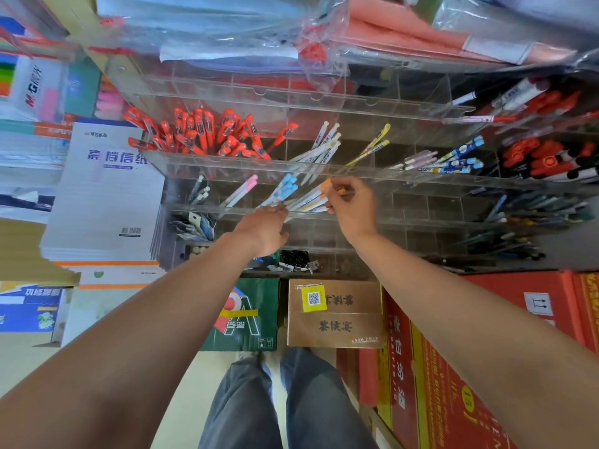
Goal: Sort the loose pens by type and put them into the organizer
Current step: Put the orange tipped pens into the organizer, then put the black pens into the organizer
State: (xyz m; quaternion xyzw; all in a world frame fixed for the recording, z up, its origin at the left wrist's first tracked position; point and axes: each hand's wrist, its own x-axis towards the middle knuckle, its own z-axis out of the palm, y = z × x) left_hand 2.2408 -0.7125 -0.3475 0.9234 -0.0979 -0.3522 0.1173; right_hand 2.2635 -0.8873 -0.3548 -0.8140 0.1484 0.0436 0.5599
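Note:
A clear acrylic organizer (246,162) with tiered compartments stands before me. Its upper tier holds red pens (207,134), white pens (321,147) and a yellow-capped pen (372,145). Lower down sit pink-capped pens (243,189), blue-capped pens (285,189) and orange-capped pens (312,197). My right hand (351,205) pinches an orange-capped pen at its cap end, over that compartment. My left hand (264,230) reaches to the front wall below the blue-capped pens, fingers curled round a few pen barrels; the grip is partly hidden.
Stacked notepads (107,196) lie to the left of the organizer. Blue patterned pens (453,160) and red markers (544,157) fill the right compartments. Plastic-wrapped goods (259,34) hang overhead. Cardboard boxes (334,312) and red cartons (453,367) stand on the floor by my legs.

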